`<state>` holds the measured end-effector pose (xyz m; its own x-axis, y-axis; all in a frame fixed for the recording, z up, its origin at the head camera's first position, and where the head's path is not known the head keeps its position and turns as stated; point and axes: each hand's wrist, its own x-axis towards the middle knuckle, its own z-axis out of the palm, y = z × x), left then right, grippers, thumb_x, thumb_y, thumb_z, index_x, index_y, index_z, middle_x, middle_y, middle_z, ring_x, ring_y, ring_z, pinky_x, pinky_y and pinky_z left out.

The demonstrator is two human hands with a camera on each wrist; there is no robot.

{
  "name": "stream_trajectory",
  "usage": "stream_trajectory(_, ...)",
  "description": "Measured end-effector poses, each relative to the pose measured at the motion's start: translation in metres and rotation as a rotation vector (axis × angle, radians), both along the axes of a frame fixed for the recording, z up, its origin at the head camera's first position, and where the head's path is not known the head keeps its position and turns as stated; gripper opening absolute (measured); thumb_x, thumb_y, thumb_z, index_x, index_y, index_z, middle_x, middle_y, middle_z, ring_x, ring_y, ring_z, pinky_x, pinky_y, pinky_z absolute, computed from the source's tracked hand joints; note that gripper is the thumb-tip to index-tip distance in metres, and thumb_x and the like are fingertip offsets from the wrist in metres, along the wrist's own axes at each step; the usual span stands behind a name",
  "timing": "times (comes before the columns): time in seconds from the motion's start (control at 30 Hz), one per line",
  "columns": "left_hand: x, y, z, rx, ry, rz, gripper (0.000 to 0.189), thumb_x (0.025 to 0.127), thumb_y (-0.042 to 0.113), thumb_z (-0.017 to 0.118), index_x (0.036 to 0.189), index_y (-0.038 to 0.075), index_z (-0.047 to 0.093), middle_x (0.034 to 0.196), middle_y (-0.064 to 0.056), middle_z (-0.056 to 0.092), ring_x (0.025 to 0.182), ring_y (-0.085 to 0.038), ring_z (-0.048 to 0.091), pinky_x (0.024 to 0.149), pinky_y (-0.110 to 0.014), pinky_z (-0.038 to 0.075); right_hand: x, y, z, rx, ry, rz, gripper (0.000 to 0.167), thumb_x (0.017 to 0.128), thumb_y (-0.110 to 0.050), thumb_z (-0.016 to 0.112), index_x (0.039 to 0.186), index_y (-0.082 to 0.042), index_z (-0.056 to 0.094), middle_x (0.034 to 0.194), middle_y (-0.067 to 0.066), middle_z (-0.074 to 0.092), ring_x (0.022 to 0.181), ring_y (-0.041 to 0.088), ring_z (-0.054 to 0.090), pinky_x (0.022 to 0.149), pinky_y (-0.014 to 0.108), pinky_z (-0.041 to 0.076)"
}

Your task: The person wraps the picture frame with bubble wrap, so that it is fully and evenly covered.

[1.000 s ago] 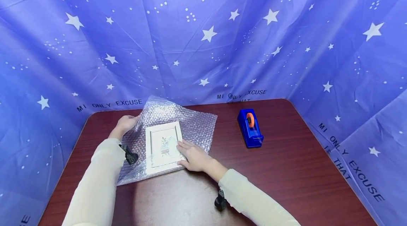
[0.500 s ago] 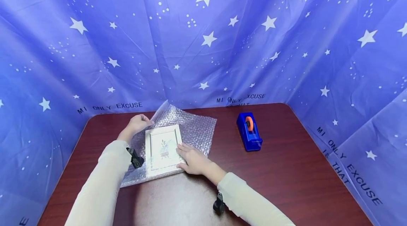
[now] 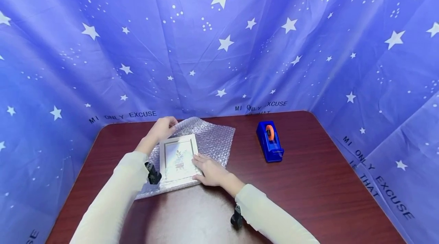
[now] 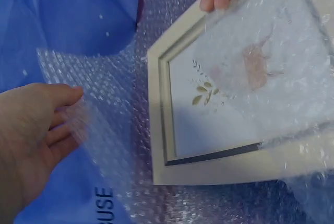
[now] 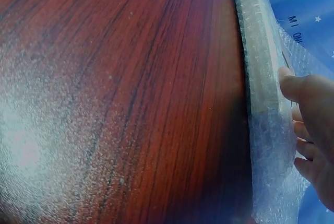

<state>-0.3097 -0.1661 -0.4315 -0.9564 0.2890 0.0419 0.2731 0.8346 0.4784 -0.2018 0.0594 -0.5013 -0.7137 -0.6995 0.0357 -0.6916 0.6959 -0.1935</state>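
Note:
A cream picture frame (image 3: 179,140) with a plant print lies on a sheet of bubble wrap (image 3: 217,140). Part of the sheet is folded up over the frame's near portion; the far corner of the print shows bare in the left wrist view. At the frame's far left corner, my left hand (image 3: 164,127) pinches a raised edge of the wrap between thumb and fingers (image 4: 68,96). My right hand (image 3: 212,169) rests on the frame's right side with extended fingers, pressing the folded wrap down. Its thumb lies along the wrapped near edge in the right wrist view.
A blue tape dispenser (image 3: 269,142) with an orange-cored roll stands on the right of the dark red wooden table (image 3: 308,183). Behind and beside the table hangs a blue curtain (image 3: 192,38) with white stars.
My left hand has moved right and slightly away, drawing the wrap's left edge up and inward toward the frame. The right hand has stayed on the frame's right side.

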Motion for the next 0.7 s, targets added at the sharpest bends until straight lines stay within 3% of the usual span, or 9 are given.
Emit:
stream_trajectory(0.17,0.019,0.002,0.009,-0.019,0.065,-0.089,0.017,0.092,0.007,0.058,0.107,0.001,0.064,0.105,-0.019,0.071,0.098,-0.032,0.068,0.088,-0.045,0.056,0.000,0.000,0.000,-0.001,-0.022,-0.001,0.061,0.092,-0.039,0.060,0.139,-0.001,0.048,0.147,0.015,0.047,0.140,0.031,0.041,0.118,0.041,0.034)
stream_trajectory(0.3,0.041,-0.002,0.005,-0.096,0.161,-0.175,0.023,0.088,0.003,0.061,0.109,0.000,0.068,0.104,-0.017,0.073,0.095,-0.031,0.071,0.086,-0.044,0.058,0.000,-0.002,0.003,0.003,-0.040,-0.019,0.062,0.092,-0.039,0.060,0.139,-0.001,0.048,0.148,0.014,0.047,0.140,0.031,0.041,0.118,0.041,0.034)
stream_trajectory(0.43,0.066,-0.009,-0.010,-0.124,0.268,-0.243,0.021,0.083,-0.001,0.064,0.103,0.001,0.072,0.098,-0.013,0.075,0.092,-0.030,0.072,0.083,-0.041,0.059,-0.001,-0.004,0.006,0.032,-0.019,-0.034,0.062,0.090,-0.040,0.062,0.138,-0.002,0.050,0.147,0.013,0.048,0.140,0.029,0.042,0.118,0.040,0.036)
stream_trajectory(0.53,0.082,-0.014,-0.028,-0.115,0.323,-0.258,0.018,0.081,-0.004,0.067,0.097,0.002,0.074,0.093,-0.011,0.076,0.086,-0.028,0.073,0.079,-0.039,0.059,-0.001,-0.005,0.007,0.047,-0.021,-0.046,0.062,0.090,-0.039,0.062,0.138,-0.002,0.050,0.147,0.012,0.048,0.140,0.028,0.042,0.118,0.038,0.035)
stream_trajectory(0.7,0.099,-0.021,-0.052,-0.136,0.381,-0.260,0.015,0.079,-0.004,0.069,0.090,0.004,0.075,0.090,-0.010,0.076,0.084,-0.027,0.073,0.077,-0.037,0.059,0.000,-0.009,0.007,0.044,-0.023,-0.056,0.063,0.090,-0.039,0.063,0.138,-0.001,0.050,0.147,0.013,0.047,0.140,0.029,0.042,0.118,0.038,0.034)
